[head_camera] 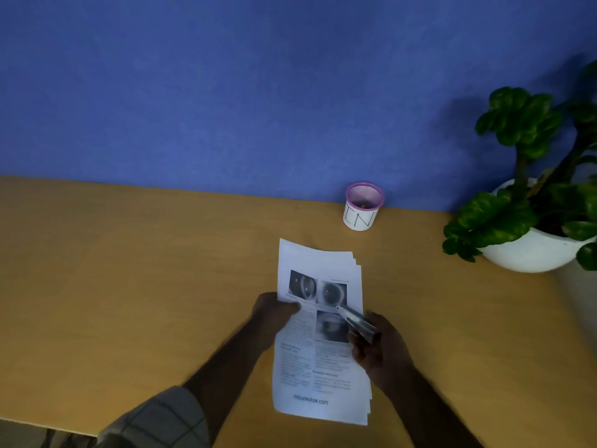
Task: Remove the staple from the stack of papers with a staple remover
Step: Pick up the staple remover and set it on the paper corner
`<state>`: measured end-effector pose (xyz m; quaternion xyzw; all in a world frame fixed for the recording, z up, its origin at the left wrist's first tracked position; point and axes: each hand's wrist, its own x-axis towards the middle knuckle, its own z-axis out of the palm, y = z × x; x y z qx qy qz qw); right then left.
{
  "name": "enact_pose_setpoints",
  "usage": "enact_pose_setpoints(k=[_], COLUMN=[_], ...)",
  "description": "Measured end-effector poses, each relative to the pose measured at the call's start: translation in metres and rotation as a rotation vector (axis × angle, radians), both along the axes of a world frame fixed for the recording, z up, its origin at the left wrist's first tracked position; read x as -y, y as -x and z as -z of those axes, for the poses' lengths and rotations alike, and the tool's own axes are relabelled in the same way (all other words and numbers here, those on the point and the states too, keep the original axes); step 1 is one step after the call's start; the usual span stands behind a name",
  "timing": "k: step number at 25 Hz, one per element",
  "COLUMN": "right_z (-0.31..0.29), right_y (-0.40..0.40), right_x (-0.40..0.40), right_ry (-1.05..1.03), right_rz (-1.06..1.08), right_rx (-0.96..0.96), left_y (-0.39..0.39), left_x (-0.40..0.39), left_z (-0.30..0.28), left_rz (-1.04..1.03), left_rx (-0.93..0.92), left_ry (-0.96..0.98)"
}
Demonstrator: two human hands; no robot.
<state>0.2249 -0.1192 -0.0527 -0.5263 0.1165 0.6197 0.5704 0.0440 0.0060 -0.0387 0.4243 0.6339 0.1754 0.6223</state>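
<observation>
A stack of printed papers (318,357) with dark pictures and text lies lengthwise over the wooden desk. My left hand (269,313) grips the stack's left edge near the upper pictures, thumb on top. My right hand (379,347) is at the stack's right edge and holds a slim metal staple remover (355,320), whose tip points up-left onto the page between the pictures. I cannot make out the staple; the frame is blurred.
A white cup with a pink rim (362,206), marked "IN", stands at the back against the blue wall. A potted green plant in a white bowl (533,250) sits at the right. The desk's front edge (48,426) runs at lower left.
</observation>
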Motion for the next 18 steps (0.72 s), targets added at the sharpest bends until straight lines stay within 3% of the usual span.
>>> enact_pose_setpoints(k=[4,8,12,15,18], right_z=[-0.006,-0.019,-0.026,-0.028,-0.026], right_y=[-0.001,-0.004,-0.008,-0.011,-0.012], right_x=[0.003,0.004,0.006,0.009,0.013], right_ry=[-0.082,-0.13,-0.152,-0.16,-0.155], right_rz=[-0.041,-0.128,-0.2,-0.205,-0.211], right_rx=[-0.058,0.08,0.264,0.347,0.407], left_y=[0.007,0.028,0.044,0.037,0.023], left_x=[-0.019,-0.054,-0.061,-0.049,-0.03], left_z=[-0.044,-0.114,-0.162,-0.158,-0.109], left_rz=[0.126,0.301,0.414,0.582,0.854], left_rx=[-0.235,-0.532,-0.564,-0.579,-0.575], left_ry=[-0.375,-0.914,-1.38,-1.504,-1.337])
